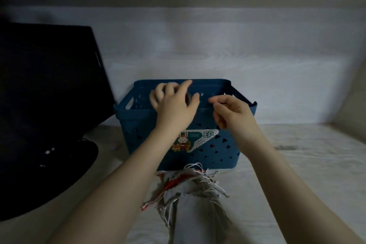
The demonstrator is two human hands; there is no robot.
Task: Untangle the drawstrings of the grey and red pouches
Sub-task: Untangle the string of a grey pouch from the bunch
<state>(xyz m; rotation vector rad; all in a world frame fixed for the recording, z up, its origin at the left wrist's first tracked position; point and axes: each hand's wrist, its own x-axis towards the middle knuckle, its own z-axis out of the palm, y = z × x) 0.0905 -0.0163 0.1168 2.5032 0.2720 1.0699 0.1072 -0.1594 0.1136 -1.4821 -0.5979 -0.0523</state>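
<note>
A grey pouch (188, 202) lies on the table just in front of the basket, with its white drawstrings (195, 167) in a tangle at the top. Red fabric of the red pouch (172, 183) shows in the same tangle, mostly covered by the grey one. Neither hand touches the pouches. My left hand (174, 105) reaches into the blue basket (223, 144), fingers curled round a small dark object (187, 96) that is too blurred to identify. My right hand (231, 113) hovers over the basket's near rim with loosely curled fingers and nothing visible in them.
The blue perforated basket with a sticker label (195, 138) stands mid-table against the white wall. A large dark monitor-like object (49, 77) and its black base (49, 174) fill the left side. Pale table surface (297, 164) extends to the right.
</note>
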